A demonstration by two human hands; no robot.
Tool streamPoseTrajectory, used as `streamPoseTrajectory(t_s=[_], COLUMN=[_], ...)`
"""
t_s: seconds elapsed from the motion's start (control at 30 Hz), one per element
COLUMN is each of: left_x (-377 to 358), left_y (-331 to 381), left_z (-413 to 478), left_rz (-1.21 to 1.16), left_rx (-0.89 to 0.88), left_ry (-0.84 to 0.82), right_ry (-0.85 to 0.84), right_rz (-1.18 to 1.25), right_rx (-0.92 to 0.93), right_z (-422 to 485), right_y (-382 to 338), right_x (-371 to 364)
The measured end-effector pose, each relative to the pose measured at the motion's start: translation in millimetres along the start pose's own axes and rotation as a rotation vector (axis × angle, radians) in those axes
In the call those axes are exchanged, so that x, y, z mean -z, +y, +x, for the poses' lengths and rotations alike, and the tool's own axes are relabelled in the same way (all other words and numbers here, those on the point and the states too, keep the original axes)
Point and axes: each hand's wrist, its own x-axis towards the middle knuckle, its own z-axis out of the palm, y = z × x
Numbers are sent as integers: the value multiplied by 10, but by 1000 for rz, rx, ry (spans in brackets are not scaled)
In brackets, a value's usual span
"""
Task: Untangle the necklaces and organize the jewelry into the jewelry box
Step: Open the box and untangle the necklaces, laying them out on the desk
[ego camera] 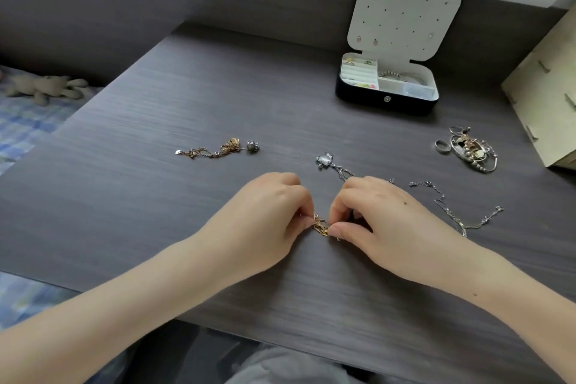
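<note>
We are pinching a small gold tangle point(321, 225) between both hands, low over the tabletop point(156, 212); whether it is resting on the surface we cannot tell. The left hand point(271, 215) is gripping one side of the knot with curled fingers point(307, 221), and the right hand point(383, 221) is gripping the other side between thumb and forefinger. We are holding it this close, we judge, so that each hand is steadying a strand while the other teases links apart.

The rest is lying spread out rather than heaped, probably to stop the chains from catching on each other again. From our hands:
- A gold chain cluster point(218, 150) is lying at ten o'clock.
- A silver pendant necklace point(325, 160) is running in from twelve o'clock, just beside the right hand.
- A loose silver chain point(452, 209) is trailing at three o'clock.
- A mixed jewelry pile point(470, 150) and a ring point(442, 146) are waiting at two o'clock.

The jewelry box point(386, 100) is standing open at one o'clock, its lid propped up and some pieces already sitting in its compartments, ready to receive each chain as we are freeing it.
</note>
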Motion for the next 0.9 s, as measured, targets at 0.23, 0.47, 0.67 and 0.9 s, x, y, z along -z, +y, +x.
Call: streamPoseTrajectory(t_s=[0.23,0.47,0.67,0.9], left_x=[86,227,261,307], left_y=[-32,-75,-135,-163], left_z=[-4,32,32,12], left_rz=[-227,-585,-679,-712], left_rx=[174,306,289,293], left_ry=[-32,-218,-279,-321], right_ry=[24,-49,139,142], right_rz=[304,684,311,162], right_rx=[-64,-179,-114,18], right_z=[-20,-59,-24,85], right_y=[-27,-156,-112,-45], right_x=[116,31,-57,-171])
